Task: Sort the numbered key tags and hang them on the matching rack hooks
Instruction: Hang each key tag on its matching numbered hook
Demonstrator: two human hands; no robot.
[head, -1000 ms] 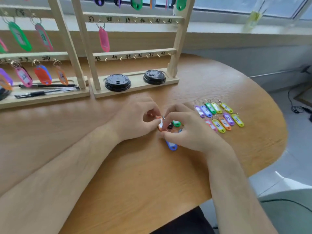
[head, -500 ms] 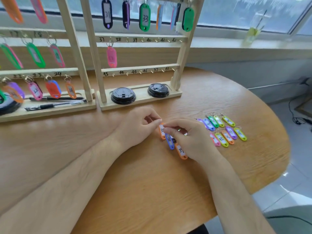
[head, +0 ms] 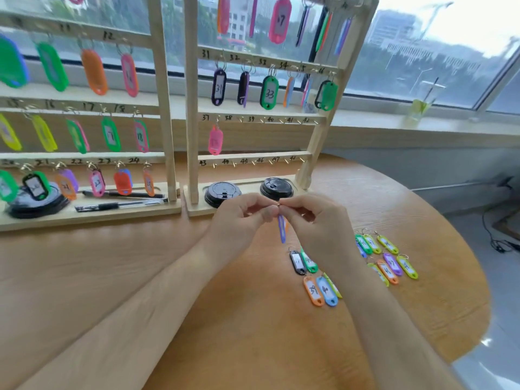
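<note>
**Both hands pinch a blue tag's ring before the right rack**

The left hand [head: 239, 223] and right hand [head: 318, 229] meet fingertip to fingertip above the table [head: 253, 333]. Each has thumb and forefinger pinched on the small ring [head: 278, 204] of a blue tag [head: 281, 229]. The tag hangs upright and edge-on below the fingers, clear of the wood. An orange sliver shows just behind it; whether that is a second tag cannot be told.

At 12 o'clock from the hands stands the right rack [head: 191, 108], with two black lids [head: 222, 192] on its base just beyond the knuckles. A pink tag [head: 215, 140] hangs from its hook 37.

At 5 o'clock, flat on the table, lie a black tag [head: 297, 261] and a green tag [head: 309, 261] side by side. Just below them are an orange tag [head: 313, 291] marked 39 and a light-blue tag [head: 326, 291].

At 4 o'clock, past the right wrist, is a cluster [head: 391, 260] of yellow, green, purple and orange tags.

At 10 o'clock stands the left rack [head: 161, 108], hung with tags, with pens [head: 121, 205] on its base.
</note>
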